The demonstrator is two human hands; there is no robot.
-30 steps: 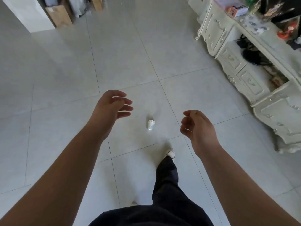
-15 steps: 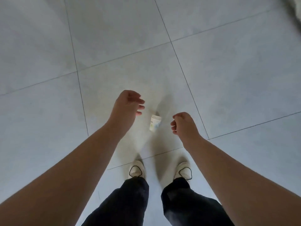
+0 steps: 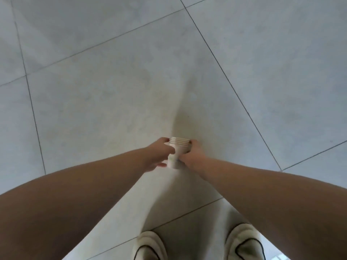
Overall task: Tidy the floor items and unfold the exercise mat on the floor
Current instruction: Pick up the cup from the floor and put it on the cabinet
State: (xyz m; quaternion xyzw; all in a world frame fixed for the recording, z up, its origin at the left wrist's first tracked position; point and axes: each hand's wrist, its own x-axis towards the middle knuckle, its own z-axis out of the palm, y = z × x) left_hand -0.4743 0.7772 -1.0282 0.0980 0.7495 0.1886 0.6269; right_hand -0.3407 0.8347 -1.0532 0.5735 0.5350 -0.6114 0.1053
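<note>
A stack of white paper cups [image 3: 178, 149] lies on its side on the pale tiled floor [image 3: 112, 91], rims pointing away from me. My left hand [image 3: 159, 156] grips it from the left and my right hand [image 3: 191, 154] grips it from the right, fingers wrapped around the cups. The lower part of the stack is partly hidden between my hands. No exercise mat is in view.
My two light-coloured shoes [image 3: 150, 246] [image 3: 244, 243] stand at the bottom edge, just behind the cups. Grey grout lines cross the floor; nothing else lies on the tiles in view.
I have bent down close to the floor. Both hands, apart and empty on either side of the cups before, have closed onto the stack.
</note>
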